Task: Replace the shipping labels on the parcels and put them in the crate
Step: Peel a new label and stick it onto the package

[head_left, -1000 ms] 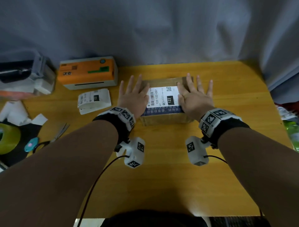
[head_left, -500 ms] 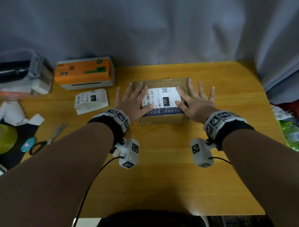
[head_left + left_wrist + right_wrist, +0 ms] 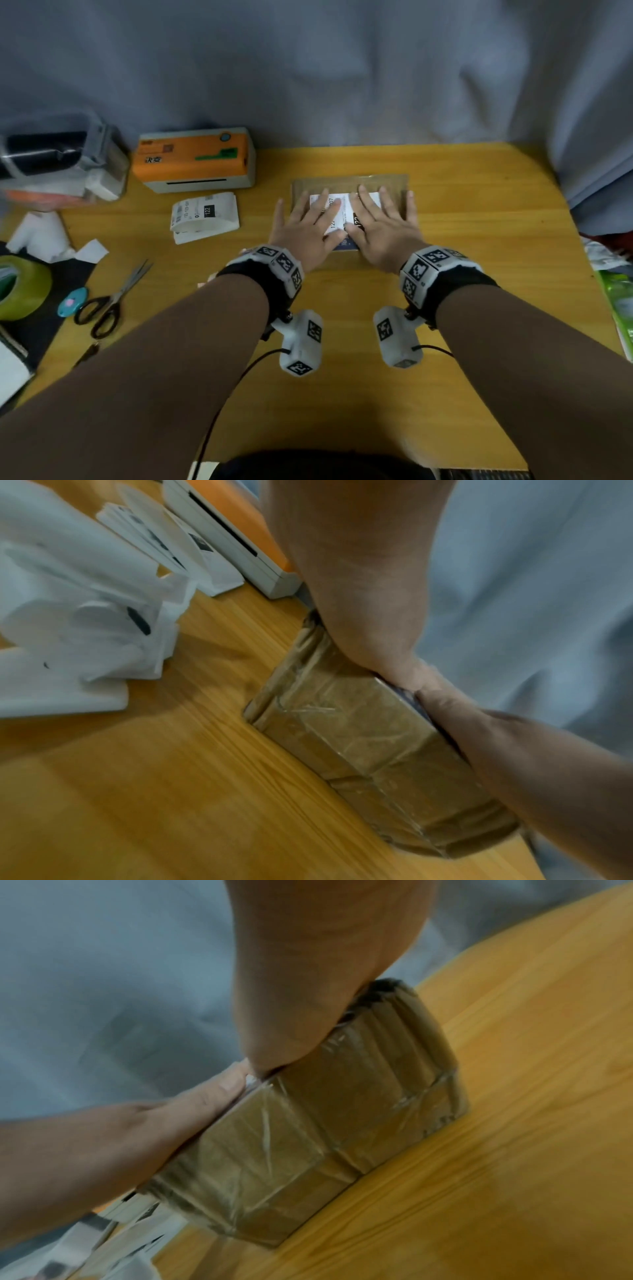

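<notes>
A taped brown cardboard parcel (image 3: 394, 183) lies on the wooden table (image 3: 479, 240), with a white shipping label (image 3: 342, 209) on its top. My left hand (image 3: 308, 222) and right hand (image 3: 380, 222) both lie flat on the label, fingers spread and straight, thumbs almost touching at the middle. The wrist views show the parcel's taped side (image 3: 359, 737) (image 3: 308, 1123) under the pressing palms. A stack of printed labels (image 3: 205, 216) lies left of the parcel. No crate is in view.
An orange label printer (image 3: 195, 157) stands at the back left, with a second grey printer (image 3: 58, 161) beside it. Scissors (image 3: 109, 301), a green tape roll (image 3: 20, 291) and paper scraps (image 3: 51, 236) lie at the left. A blue curtain (image 3: 342, 68) hangs behind.
Both hands slid inward from the parcel's ends toward the middle of the label, so they now cover most of it. The parcel stayed in place.
</notes>
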Available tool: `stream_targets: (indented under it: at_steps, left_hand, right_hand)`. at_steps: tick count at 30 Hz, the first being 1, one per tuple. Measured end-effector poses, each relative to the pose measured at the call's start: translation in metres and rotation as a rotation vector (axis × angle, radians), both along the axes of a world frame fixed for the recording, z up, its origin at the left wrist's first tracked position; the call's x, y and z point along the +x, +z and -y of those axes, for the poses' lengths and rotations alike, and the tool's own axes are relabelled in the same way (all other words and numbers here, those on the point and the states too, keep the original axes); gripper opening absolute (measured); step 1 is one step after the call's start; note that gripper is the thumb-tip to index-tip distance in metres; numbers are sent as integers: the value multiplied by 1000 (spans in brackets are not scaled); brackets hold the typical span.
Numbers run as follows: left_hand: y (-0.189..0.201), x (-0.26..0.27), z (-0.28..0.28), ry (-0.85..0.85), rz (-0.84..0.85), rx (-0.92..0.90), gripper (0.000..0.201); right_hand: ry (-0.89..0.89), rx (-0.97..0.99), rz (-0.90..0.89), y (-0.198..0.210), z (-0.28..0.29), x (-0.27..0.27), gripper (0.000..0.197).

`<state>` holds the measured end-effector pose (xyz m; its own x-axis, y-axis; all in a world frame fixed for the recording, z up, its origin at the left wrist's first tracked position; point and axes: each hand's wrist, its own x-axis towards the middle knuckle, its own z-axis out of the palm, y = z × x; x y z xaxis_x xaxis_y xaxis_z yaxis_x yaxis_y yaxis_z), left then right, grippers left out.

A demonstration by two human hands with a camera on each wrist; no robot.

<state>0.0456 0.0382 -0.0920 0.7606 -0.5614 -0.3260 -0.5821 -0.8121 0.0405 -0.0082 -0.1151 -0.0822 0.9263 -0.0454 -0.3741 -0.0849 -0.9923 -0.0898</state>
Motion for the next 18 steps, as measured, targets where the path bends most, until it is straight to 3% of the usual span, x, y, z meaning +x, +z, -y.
stream_targets:
  at_steps: [7,12,15,18]
  left_hand:
    - [-1,9,-13,14,56,44,85]
    - [4,7,-15,90,73,77,97]
    - [7,11,-20,126,3,55,84]
    - [13,17,-27,233,-240,-179,68]
  right_hand:
    - [-114,-101,-57,5,48,-14,67]
    - [-245,128,-104,7,48,-14,67]
    - [-276,178,-94,10,45,-19,71]
    - [-300,184,-23,11,43,-29,75]
